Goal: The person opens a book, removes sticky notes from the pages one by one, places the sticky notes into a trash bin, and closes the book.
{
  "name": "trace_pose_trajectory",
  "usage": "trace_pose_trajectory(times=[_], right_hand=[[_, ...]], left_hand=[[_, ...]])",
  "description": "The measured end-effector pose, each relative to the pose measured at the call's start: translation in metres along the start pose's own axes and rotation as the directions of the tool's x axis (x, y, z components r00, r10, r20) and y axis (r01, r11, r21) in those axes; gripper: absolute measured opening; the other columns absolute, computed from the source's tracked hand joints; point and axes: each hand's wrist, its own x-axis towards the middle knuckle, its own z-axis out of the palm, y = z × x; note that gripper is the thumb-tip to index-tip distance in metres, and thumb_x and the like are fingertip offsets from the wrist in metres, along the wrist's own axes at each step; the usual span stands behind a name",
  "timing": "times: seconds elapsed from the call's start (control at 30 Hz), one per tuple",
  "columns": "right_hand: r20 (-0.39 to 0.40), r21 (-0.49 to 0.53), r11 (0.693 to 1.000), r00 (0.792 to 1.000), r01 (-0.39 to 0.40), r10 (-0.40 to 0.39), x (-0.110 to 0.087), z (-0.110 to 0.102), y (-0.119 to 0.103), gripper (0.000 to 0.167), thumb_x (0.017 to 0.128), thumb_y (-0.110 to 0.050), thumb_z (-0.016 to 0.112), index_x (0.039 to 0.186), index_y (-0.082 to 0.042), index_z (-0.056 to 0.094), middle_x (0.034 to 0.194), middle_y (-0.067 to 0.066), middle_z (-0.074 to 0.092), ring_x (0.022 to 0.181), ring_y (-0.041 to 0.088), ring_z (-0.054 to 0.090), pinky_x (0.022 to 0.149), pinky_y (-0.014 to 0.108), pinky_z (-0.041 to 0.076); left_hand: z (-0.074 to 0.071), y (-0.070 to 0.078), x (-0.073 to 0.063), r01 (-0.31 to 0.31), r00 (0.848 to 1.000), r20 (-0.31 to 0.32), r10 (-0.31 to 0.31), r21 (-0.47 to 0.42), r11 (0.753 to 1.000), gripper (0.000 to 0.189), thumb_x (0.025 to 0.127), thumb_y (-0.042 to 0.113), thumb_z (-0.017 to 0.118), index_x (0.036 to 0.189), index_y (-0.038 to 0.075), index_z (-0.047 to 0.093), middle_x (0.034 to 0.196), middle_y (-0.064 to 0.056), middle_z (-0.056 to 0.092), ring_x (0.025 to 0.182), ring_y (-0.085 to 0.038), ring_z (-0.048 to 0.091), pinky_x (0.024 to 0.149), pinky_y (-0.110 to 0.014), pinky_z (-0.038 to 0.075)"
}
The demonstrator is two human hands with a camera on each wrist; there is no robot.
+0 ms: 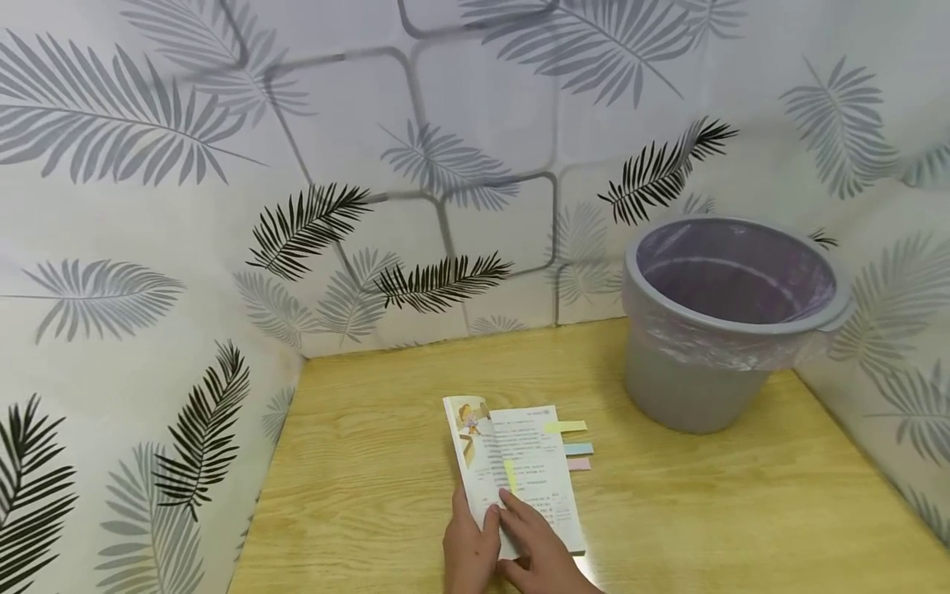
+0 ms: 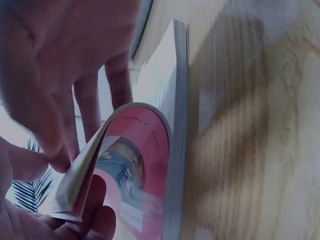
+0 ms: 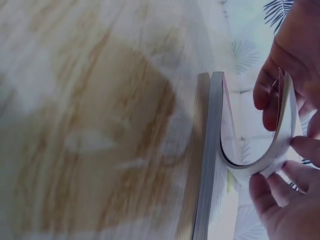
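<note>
An open paperback book (image 1: 538, 478) lies on the wooden table, its left-hand pages (image 1: 469, 462) lifted and bent upward. My left hand (image 1: 471, 549) grips these pages near their lower edge, thumb on the printed face and fingers behind. In the left wrist view, a pink cover (image 2: 155, 130) with a picture curves beneath them. My right hand (image 1: 545, 553) touches the raised pages near the fold with extended fingertips (image 3: 261, 187). A narrow yellow strip (image 1: 510, 476) lies along the inner page. Yellow (image 1: 571, 426), blue (image 1: 579, 450) and pink sticky tabs (image 1: 580, 464) jut from the right edge.
A grey bucket (image 1: 693, 388) lined with a clear plastic bag stands at the table's back right. Leaf-patterned sheeting (image 1: 475, 231) rises behind the table (image 1: 356, 462) and along both sides.
</note>
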Motion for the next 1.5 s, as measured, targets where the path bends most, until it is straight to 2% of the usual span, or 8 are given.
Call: trace_pose_trajectory(times=[0.13, 0.23, 0.43, 0.67, 0.87, 0.97, 1.1, 1.5], right_hand=[[-0.042, 0.044, 0.995, 0.995, 0.088, -0.086, 0.0, 0.002, 0.003, 0.05, 0.073, 0.007, 0.066, 0.12, -0.009, 0.068, 0.145, 0.019, 0.052, 0.131, 0.037, 0.051, 0.109, 0.025, 0.045], [-0.056, 0.051, 0.989, 0.989, 0.142, -0.139, 0.0, 0.004, 0.006, 0.04, 0.072, 0.009, 0.065, 0.103, -0.015, 0.072, 0.135, 0.016, 0.06, 0.124, 0.032, 0.055, 0.105, 0.025, 0.047], [-0.035, 0.072, 0.997, 0.999, 0.027, -0.025, -0.002, 0.004, 0.011, 0.027, 0.079, 0.003, 0.066, 0.095, -0.018, 0.069, 0.102, -0.003, 0.06, 0.095, 0.014, 0.056, 0.083, 0.031, 0.049], [0.087, -0.004, 0.992, 0.989, -0.123, 0.123, 0.001, -0.001, 0.015, 0.022, 0.086, -0.012, 0.071, 0.105, -0.015, 0.062, 0.116, 0.002, 0.063, 0.106, 0.025, 0.061, 0.091, 0.039, 0.052], [0.221, -0.041, 0.985, 0.959, -0.17, 0.175, -0.001, -0.005, 0.02, 0.023, 0.086, -0.019, 0.071, 0.107, -0.009, 0.067, 0.131, 0.017, 0.061, 0.121, 0.042, 0.057, 0.099, 0.049, 0.05], [0.247, -0.106, 0.983, 0.953, -0.151, 0.173, -0.002, -0.003, 0.021, 0.027, 0.085, -0.022, 0.069, 0.11, -0.009, 0.069, 0.134, 0.015, 0.061, 0.122, 0.04, 0.058, 0.098, 0.048, 0.052], [0.254, -0.168, 0.981, 0.958, -0.095, 0.137, -0.004, -0.003, 0.02, 0.031, 0.084, -0.023, 0.067, 0.111, -0.01, 0.07, 0.134, 0.012, 0.062, 0.121, 0.036, 0.06, 0.095, 0.046, 0.055], [0.284, -0.081, 0.993, 0.952, -0.09, 0.11, -0.005, -0.013, 0.027, 0.032, 0.09, -0.025, 0.068, 0.117, -0.009, 0.07, 0.139, 0.012, 0.06, 0.128, 0.038, 0.056, 0.102, 0.046, 0.05]], left_hand=[[-0.001, -0.005, 0.003, 0.035, 0.999, -0.014, -0.035, 0.018, 0.999, 0.067, 0.089, 0.015, 0.066, 0.147, -0.001, 0.037, 0.11, -0.021, 0.071, 0.092, -0.027, 0.071, 0.069, -0.038, 0.056], [-0.003, -0.009, 0.005, 0.056, 0.997, -0.048, -0.054, 0.052, 0.997, 0.066, 0.087, 0.012, 0.067, 0.145, -0.002, 0.039, 0.112, -0.023, 0.07, 0.097, -0.031, 0.07, 0.077, -0.044, 0.056], [-0.008, -0.017, 0.008, 0.062, 0.995, -0.078, -0.058, 0.052, 0.997, 0.064, 0.085, 0.007, 0.065, 0.142, -0.005, 0.04, 0.118, -0.028, 0.066, 0.108, -0.037, 0.066, 0.091, -0.053, 0.052], [-0.013, -0.02, 0.012, 0.088, 0.985, -0.15, -0.084, 0.018, 0.996, 0.073, 0.086, 0.0, 0.062, 0.151, 0.006, 0.032, 0.142, -0.025, 0.054, 0.123, -0.042, 0.059, 0.097, -0.056, 0.049], [-0.021, -0.022, 0.016, 0.03, 0.97, -0.241, 0.008, 0.154, 0.988, 0.054, 0.084, -0.004, 0.06, 0.133, 0.018, 0.061, 0.111, -0.016, 0.059, 0.088, -0.029, 0.062, 0.076, -0.046, 0.052], [-0.026, -0.023, 0.019, 0.034, 0.97, -0.244, 0.008, 0.169, 0.985, 0.044, 0.082, -0.002, 0.057, 0.121, 0.017, 0.069, 0.101, -0.013, 0.055, 0.074, -0.024, 0.053, 0.066, -0.041, 0.047], [-0.031, -0.027, 0.021, 0.092, 0.97, -0.238, -0.056, 0.145, 0.985, 0.039, 0.084, 0.005, 0.057, 0.12, 0.015, 0.069, 0.103, -0.015, 0.055, 0.078, -0.026, 0.055, 0.069, -0.041, 0.047], [-0.044, -0.039, 0.029, 0.075, 0.978, -0.203, -0.036, 0.185, 0.98, 0.048, 0.083, 0.029, 0.074, 0.125, 0.011, 0.06, 0.112, -0.022, 0.051, 0.096, -0.031, 0.056, 0.082, -0.047, 0.048]])
